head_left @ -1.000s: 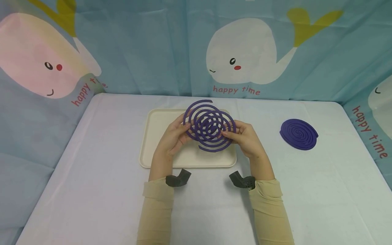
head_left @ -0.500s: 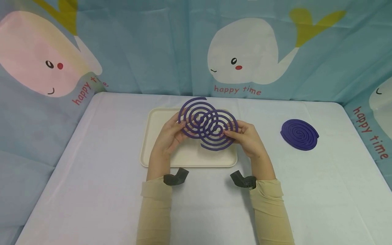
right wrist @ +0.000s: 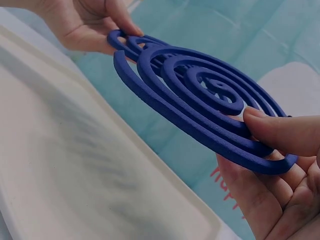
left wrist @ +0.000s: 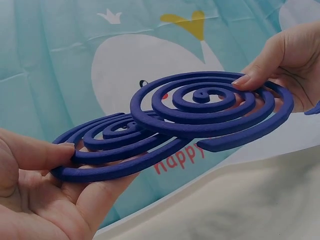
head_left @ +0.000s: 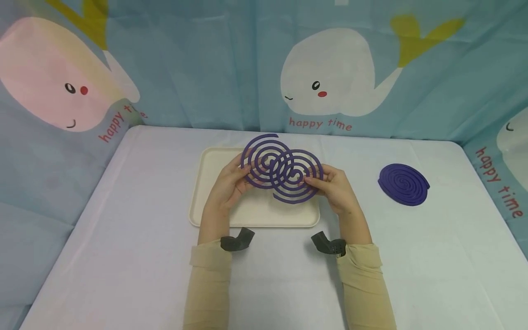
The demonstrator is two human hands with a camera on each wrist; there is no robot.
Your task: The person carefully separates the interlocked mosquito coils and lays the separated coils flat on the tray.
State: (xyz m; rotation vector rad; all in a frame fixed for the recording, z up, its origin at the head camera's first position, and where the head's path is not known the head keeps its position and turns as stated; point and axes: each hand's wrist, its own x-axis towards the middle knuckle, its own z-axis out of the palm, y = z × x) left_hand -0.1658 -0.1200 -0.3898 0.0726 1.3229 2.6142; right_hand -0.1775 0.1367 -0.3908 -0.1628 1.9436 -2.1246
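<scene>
Spirals (left wrist: 201, 96), matte purple, overlap, pinched by left hand (head_left: 226, 185) and right hand (head_left: 336, 187).

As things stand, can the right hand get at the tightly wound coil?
Probably, but it would first have to release the spiral; nothing visible blocks the right hand from the coil.

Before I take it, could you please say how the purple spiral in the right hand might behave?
In the right hand, the purple spiral looks nearly flat, so it may be fairly stiff. Its thin turns could be fragile if bent sharply. Its matte surface probably isn't very slippery.
</scene>
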